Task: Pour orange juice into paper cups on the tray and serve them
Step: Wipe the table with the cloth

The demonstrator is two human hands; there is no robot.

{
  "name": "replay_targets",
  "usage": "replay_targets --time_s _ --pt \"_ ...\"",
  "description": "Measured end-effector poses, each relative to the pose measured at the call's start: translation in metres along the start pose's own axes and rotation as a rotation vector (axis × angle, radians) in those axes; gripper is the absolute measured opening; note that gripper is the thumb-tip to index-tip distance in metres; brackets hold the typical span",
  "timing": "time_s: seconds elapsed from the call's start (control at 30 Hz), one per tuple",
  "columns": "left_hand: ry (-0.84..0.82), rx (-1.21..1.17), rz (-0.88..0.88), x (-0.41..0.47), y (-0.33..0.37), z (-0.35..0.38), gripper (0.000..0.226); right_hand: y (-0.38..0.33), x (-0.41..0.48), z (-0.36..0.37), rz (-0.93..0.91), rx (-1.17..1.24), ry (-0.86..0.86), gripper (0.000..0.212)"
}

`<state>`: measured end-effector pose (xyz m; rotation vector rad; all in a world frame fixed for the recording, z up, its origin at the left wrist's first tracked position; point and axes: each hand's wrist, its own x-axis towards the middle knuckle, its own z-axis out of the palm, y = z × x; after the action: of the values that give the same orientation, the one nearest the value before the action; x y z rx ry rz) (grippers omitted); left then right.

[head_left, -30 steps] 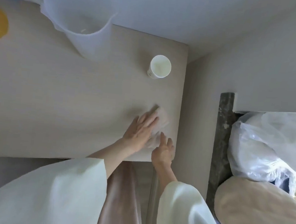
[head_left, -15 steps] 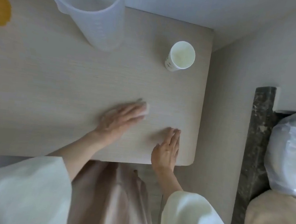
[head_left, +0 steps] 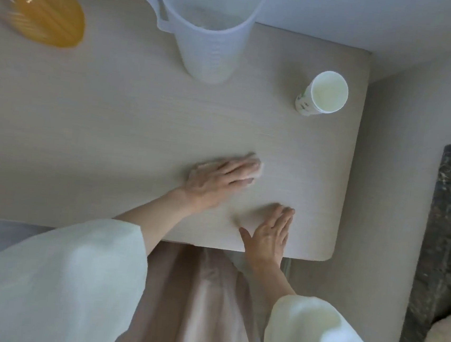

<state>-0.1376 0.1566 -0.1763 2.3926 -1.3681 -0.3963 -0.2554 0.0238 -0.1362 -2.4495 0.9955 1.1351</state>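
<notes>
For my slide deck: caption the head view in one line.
Left hand presses a tissue flat on the table, right hand resting nearby, paper cup and plastic jug beyond.

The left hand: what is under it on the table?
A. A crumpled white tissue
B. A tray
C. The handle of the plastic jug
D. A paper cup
A: the left hand lies flat on the table with a white tissue showing past its fingertips; the paper cup and the plastic jug stand apart from it.
</notes>
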Motion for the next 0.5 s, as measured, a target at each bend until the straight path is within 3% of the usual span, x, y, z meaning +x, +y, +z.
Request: replay_targets --time_s 0.07,0.17,0.23,0.3,0.4,0.5 --pt "0.116 -0.001 -0.272 -0.024 -0.049 -0.011 0.080 -0.013 0.002 -0.002 -0.053 -0.012 0.022 0.101" --pt "0.285 -0.177 -0.878 -0.060 -0.099 -0.030 0.085 -0.045 0.008 -0.002 -0.153 -0.022 0.068 0.089" --pt "0.372 -0.164 -1.068 -0.069 -0.102 -0.030 0.084 -0.069 0.008 0.001 -0.217 -0.056 0.077 0.086" --pt "0.391 -0.141 -0.967 -0.077 -0.084 -0.017 0.084 -0.090 0.003 0.004 -0.275 -0.084 0.048 0.090" --pt "0.323 -0.138 -0.585 -0.094 -0.040 0.004 0.080 -0.112 -0.009 0.010 -0.308 -0.180 -0.016 0.111" --pt "0.138 -0.015 -0.186 -0.128 -0.025 0.011 0.073 -0.120 -0.020 0.017 -0.311 -0.302 -0.100 0.129"
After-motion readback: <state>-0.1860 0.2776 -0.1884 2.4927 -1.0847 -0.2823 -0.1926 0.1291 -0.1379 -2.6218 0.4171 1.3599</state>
